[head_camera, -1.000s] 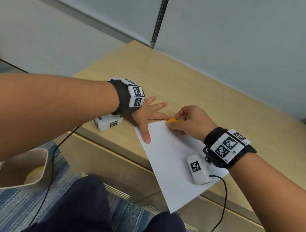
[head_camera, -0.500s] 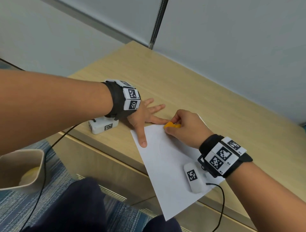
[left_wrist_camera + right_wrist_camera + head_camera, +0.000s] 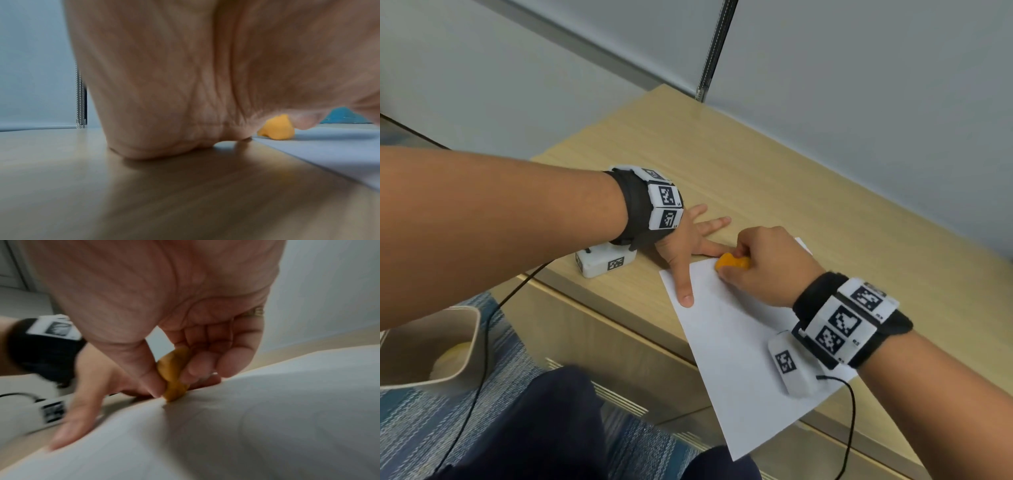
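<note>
Head camera first. The left hand (image 3: pixel 681 243) lies flat on the desk (image 3: pixel 791 192), fingers straight and spread, gripping nothing. Its thumb (image 3: pixel 686 296) presses down on the left edge of the sheet of paper (image 3: pixel 739 359). The forefinger (image 3: pixel 709 250) points at the sheet's far corner, though I can't tell whether it touches the paper. The right hand (image 3: pixel 763 267) comes in from the other side with curled fingers, pinching an orange lump (image 3: pixel 732 263). That lump sits on the paper's far corner, just beside the forefinger. The sheet lies askew, its near corner hanging out past the desk's front edge. Black bands with checkered white tags wrap both wrists, and a beige bin (image 3: pixel 458 342) stands on the floor to the left.

Over to the left wrist. The heel of the left hand (image 3: pixel 185 73) fills the shot, planted on the wood of the desk (image 3: pixel 144 194). Past it the orange lump (image 3: pixel 276 128) rests on the sheet of paper (image 3: pixel 329 149), with a fingertip tight against its side.

Now the right wrist, and it's blurry. The right hand (image 3: pixel 164 296) clamps the orange lump (image 3: pixel 174 374) between thumb and fingertips, its lower end touching the sheet of paper (image 3: pixel 246 426). A ring (image 3: pixel 257 312) shows on one finger. Behind, the left hand (image 3: pixel 88 399) lies spread, thumb at the sheet's edge.
</note>
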`<action>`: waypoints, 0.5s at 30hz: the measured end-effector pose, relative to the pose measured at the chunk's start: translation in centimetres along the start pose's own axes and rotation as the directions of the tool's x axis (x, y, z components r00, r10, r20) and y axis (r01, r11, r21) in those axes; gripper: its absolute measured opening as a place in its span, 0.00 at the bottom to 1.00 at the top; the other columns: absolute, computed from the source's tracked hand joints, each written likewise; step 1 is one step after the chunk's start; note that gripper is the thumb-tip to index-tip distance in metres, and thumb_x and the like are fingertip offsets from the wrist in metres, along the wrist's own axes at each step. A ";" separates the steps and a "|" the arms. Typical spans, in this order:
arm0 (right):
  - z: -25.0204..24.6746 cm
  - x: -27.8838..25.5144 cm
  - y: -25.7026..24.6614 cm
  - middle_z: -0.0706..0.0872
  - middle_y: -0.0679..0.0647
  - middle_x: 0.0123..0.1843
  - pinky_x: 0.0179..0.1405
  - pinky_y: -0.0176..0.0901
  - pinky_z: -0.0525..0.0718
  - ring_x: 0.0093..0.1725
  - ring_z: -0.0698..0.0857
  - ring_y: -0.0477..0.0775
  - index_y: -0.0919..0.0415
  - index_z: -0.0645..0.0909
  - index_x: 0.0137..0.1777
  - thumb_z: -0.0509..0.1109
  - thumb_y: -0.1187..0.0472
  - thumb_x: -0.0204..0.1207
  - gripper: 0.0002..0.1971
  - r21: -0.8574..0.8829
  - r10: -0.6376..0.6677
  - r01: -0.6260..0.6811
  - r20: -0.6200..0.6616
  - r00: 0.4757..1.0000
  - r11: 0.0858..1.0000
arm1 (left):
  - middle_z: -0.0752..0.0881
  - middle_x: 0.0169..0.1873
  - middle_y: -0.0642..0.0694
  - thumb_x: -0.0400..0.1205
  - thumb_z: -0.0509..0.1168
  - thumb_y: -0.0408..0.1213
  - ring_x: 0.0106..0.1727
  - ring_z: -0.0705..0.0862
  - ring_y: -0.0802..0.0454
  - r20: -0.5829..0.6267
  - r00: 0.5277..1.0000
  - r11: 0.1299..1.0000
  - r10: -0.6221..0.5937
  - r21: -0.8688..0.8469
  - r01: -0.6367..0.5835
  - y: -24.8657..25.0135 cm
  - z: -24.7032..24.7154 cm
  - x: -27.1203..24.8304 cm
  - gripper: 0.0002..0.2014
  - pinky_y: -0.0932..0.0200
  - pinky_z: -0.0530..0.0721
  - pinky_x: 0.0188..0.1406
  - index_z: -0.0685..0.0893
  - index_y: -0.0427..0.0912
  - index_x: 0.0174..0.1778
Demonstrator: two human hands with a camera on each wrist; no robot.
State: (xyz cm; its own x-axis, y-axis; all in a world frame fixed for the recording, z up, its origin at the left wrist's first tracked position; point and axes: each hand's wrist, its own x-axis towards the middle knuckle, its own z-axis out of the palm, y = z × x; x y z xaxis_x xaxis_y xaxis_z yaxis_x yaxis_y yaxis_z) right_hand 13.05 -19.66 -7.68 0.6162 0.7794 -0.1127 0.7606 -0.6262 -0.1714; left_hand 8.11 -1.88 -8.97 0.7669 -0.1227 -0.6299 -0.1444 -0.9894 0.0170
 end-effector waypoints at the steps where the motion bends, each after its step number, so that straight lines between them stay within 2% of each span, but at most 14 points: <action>1: 0.3 -0.5 -0.6 0.82 0.50 0.34 0.31 0.45 0.73 0.34 0.80 0.51 0.54 0.78 0.40 0.72 0.44 0.76 0.14 -0.003 -0.048 0.048 0.020 0.999 0.999 | 0.16 0.78 0.56 0.59 0.73 0.76 0.81 0.20 0.36 -0.001 1.000 1.000 -0.004 0.001 0.004 0.0 0.0 -0.1 0.63 0.18 0.36 0.73 0.31 0.79 0.78; 4: 0.9 -2.1 -2.1 0.82 0.48 0.32 0.32 0.45 0.75 0.32 0.79 0.46 0.51 0.76 0.40 0.72 0.44 0.76 0.14 0.050 -0.157 0.153 0.087 0.984 0.987 | 0.16 0.78 0.55 0.60 0.73 0.75 0.80 0.20 0.35 -0.001 1.000 1.000 -0.003 -0.009 0.003 0.1 -0.1 -0.3 0.63 0.19 0.36 0.73 0.32 0.79 0.79; 7: -0.2 -0.9 -0.6 0.85 0.50 0.34 0.33 0.46 0.77 0.35 0.82 0.51 0.55 0.81 0.41 0.74 0.44 0.76 0.15 0.019 -0.076 0.075 0.094 0.993 0.997 | 0.17 0.78 0.55 0.60 0.73 0.75 0.80 0.20 0.35 -0.008 1.000 1.000 -0.004 -0.014 0.004 0.0 0.0 -0.2 0.63 0.19 0.35 0.73 0.30 0.80 0.78; 10: -1.0 0.5 0.7 0.85 0.53 0.37 0.32 0.46 0.75 0.39 0.83 0.56 0.58 0.82 0.42 0.72 0.45 0.77 0.15 -0.059 0.010 -0.010 0.005 1.000 0.998 | 0.17 0.79 0.56 0.59 0.73 0.76 0.81 0.21 0.36 -0.005 1.000 1.000 -0.010 -0.014 0.010 0.2 -0.1 -0.2 0.64 0.19 0.35 0.73 0.28 0.79 0.77; 13: 0.2 -0.7 -1.2 0.83 0.52 0.33 0.31 0.46 0.77 0.35 0.82 0.54 0.56 0.80 0.39 0.71 0.45 0.77 0.14 -0.069 -0.091 0.096 0.074 0.993 0.993 | 0.17 0.79 0.55 0.62 0.73 0.75 0.81 0.21 0.36 0.001 1.000 1.000 -0.018 -0.004 0.018 0.2 -0.2 -0.4 0.63 0.19 0.36 0.73 0.30 0.78 0.78; 15: 0.3 -1.5 -2.1 0.84 0.52 0.31 0.32 0.47 0.80 0.32 0.82 0.51 0.56 0.81 0.37 0.74 0.45 0.75 0.15 0.021 -0.130 0.129 0.146 0.981 0.991 | 0.17 0.79 0.56 0.61 0.73 0.74 0.81 0.21 0.36 0.000 1.000 1.000 -0.020 -0.006 0.020 0.3 -0.1 -0.5 0.62 0.19 0.36 0.73 0.31 0.78 0.79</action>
State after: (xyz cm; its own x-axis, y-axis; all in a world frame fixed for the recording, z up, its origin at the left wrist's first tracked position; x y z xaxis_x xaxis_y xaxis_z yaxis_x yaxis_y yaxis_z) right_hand 10.49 -19.51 -7.43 0.4752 0.8489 -0.2314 0.8290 -0.5201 -0.2054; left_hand 7.80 -2.10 -8.55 0.7697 -0.1030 -0.6300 -0.1250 -0.9921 0.0095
